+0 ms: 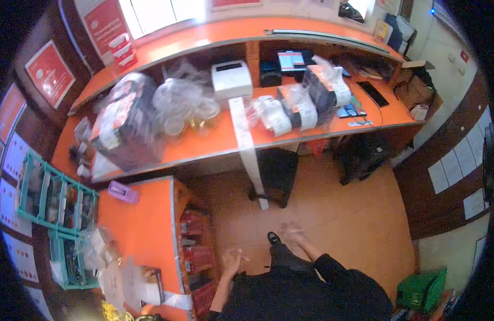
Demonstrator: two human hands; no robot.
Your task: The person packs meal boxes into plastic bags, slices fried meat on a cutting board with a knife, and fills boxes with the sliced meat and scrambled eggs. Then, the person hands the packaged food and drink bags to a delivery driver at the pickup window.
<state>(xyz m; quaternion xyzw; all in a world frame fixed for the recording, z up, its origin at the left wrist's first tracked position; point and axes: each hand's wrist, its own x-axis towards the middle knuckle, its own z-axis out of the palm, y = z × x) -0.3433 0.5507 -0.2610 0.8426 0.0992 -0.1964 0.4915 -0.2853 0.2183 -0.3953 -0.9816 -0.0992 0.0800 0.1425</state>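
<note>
My left hand (233, 260) hangs low in front of my body, beside the shelf side of the orange counter. Its fingers are stretched and partly apart, with nothing visible in them. Out over the tiled floor, my right hand (293, 234) is blurred by motion; its fingers look spread and I see nothing held. Neither hand touches anything. Nearest to the left hand are red packets (197, 258) on the shelves under the counter. A long white paper strip (248, 150) runs from the white label printer (232, 79) over the desk edge, down past a black stool (273, 174).
Plastic-wrapped packages (121, 117) and bagged round containers (184, 101) crowd the orange desk (215, 142). More wrapped parcels (297, 107) stand near a lit screen (291, 60). A teal rack (54, 198) and purple holder (123, 192) are left; a green bag (420, 291) sits lower right.
</note>
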